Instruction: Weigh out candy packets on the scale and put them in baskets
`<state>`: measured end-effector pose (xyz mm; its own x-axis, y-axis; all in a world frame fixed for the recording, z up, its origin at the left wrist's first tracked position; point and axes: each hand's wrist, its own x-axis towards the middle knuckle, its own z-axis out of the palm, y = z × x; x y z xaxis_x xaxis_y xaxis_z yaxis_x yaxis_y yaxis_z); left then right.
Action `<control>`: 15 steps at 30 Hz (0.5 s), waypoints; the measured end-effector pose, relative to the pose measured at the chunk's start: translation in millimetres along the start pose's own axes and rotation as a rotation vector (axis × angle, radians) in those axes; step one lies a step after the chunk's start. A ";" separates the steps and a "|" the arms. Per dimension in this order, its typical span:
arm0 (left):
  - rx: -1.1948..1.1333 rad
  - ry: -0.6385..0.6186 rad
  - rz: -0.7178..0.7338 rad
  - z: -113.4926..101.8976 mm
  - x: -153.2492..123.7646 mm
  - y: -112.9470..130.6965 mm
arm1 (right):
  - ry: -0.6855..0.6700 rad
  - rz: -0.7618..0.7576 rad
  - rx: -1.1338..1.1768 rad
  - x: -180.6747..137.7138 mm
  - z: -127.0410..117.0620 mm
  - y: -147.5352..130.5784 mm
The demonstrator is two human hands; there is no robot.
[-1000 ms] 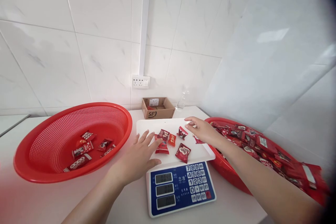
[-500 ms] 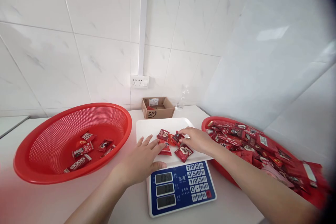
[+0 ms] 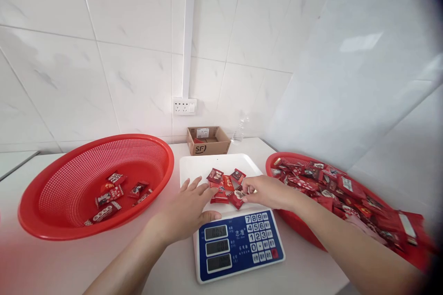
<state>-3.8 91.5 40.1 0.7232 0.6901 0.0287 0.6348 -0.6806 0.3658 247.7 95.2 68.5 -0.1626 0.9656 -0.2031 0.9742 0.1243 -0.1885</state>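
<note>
Several small red wrapped snack packets [image 3: 215,175] lie in a loose cluster on the white tray [image 3: 194,162] of a scale with a blue keypad panel [image 3: 238,253]. At the tray's left side, my left hand [image 3: 188,207] is open, its fingers spread beside the packets. On the right, my right hand [image 3: 268,191] has its fingers pinched on the edge of a dark red packet [image 3: 236,199], partly covering it. A smaller red packet [image 3: 238,176] lies just behind those fingers.
A red perforated basket [image 3: 69,170] with several packets stands left of the scale. Another red basket [image 3: 294,226], heaped with packets, stands right. Behind are a small cardboard box [image 3: 209,148], a clear plastic bottle [image 3: 240,128] and a wall socket [image 3: 184,106].
My right hand has let go of the smaller packet, which now lies farther back, and has moved nearer onto the dark red packet. My left hand has barely moved.
</note>
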 end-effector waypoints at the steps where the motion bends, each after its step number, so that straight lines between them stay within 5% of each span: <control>1: -0.001 -0.004 -0.002 -0.1 -0.2 0.9 | 0.036 0.022 -0.020 1.4 3.3 -2.3; 8: -0.009 0.110 -0.041 -7.7 -0.9 4.7 | 0.201 0.121 0.041 2.3 -7.8 13.9; 15: -0.026 0.382 -0.114 -16.7 -1.8 6.7 | 0.356 0.347 -0.156 -8.5 -32.1 93.7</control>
<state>-5.4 89.8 58.0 0.4921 0.8063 0.3282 0.6948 -0.5909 0.4099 345.3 106.0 83.4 0.2109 0.9706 0.1159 0.9775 -0.2103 -0.0174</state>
